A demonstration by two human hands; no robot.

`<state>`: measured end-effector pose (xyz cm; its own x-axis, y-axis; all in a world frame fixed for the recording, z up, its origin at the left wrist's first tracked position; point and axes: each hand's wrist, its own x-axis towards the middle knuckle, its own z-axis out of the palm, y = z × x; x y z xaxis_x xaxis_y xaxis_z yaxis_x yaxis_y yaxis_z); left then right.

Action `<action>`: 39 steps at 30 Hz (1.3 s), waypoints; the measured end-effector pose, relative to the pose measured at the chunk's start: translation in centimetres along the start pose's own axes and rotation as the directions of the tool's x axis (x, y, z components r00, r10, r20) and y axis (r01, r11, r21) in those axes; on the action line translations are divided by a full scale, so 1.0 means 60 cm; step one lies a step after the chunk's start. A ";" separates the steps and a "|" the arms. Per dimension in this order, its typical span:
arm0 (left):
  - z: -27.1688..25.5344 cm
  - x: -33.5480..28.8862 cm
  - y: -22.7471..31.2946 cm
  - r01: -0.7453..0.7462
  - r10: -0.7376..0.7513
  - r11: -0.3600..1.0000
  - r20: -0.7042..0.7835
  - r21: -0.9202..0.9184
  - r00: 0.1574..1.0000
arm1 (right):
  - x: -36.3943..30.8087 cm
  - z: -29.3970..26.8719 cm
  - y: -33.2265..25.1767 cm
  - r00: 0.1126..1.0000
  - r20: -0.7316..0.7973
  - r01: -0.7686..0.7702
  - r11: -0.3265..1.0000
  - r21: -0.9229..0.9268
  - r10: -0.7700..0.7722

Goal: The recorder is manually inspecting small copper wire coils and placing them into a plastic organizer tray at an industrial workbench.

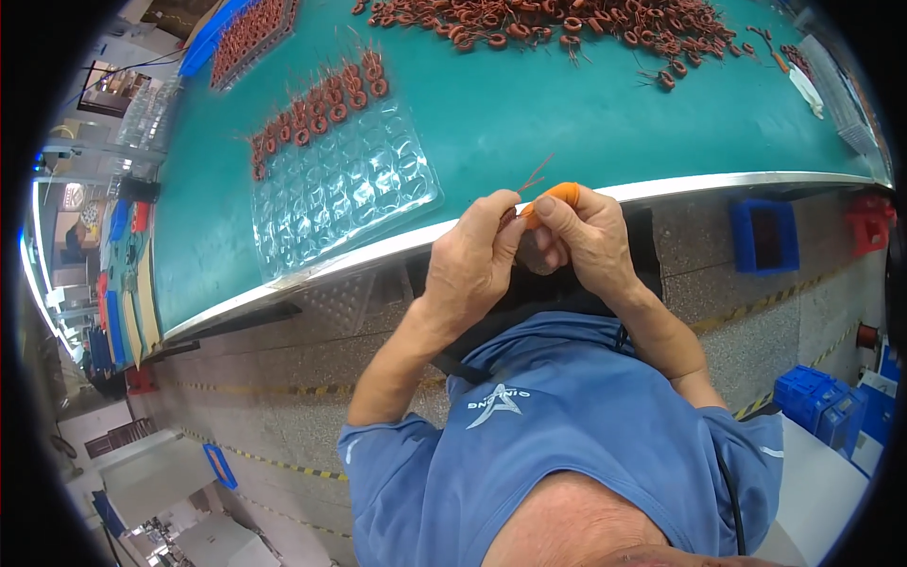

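Just over the table's front edge, both my hands meet at a small reddish-brown wire-wound ring coil (508,219). My left hand (472,250) pinches it between thumb and fingers, and thin copper-coloured wire ends (535,177) stick up past the fingertips. My right hand (597,236) is closed against the coil's right side; an orange cover (559,196) wraps its index finger. The fingers hide much of the coil. To the left lies a clear plastic tray (354,194) with round pockets, its far rows filled with similar coils (319,124), wires upward.
A large heap of loose coils (567,24) spreads along the back of the green table (529,104). Another filled tray (250,42) stands at the far left. An orange-handled tool (780,62) and stacked clear trays (836,94) are at right. Beyond the edge, a blue crate (765,236) is on the floor.
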<state>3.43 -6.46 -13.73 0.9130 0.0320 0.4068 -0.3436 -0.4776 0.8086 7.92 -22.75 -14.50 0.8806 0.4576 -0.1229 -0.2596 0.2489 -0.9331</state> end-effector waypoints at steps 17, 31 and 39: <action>-0.033 0.013 0.014 0.338 -0.144 0.695 0.337 -0.635 0.930 | 0.001 0.015 -0.026 0.948 -0.099 0.267 0.927 -0.263 -0.301; -0.191 0.036 -0.035 0.313 -0.310 0.920 0.048 -0.235 0.949 | 0.049 -0.038 -0.044 0.899 -0.039 0.365 0.797 -0.481 -0.436; -0.403 0.111 -0.254 0.270 -0.093 0.901 -0.457 0.341 0.885 | 0.076 -0.088 -0.023 0.848 0.072 0.384 0.514 -0.767 -0.525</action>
<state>9.42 22.26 -13.08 0.7390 0.4736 0.4792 0.0122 -0.7205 0.6934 14.40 -25.51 -15.59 0.8545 0.3191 0.4099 0.5084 -0.3514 -0.7862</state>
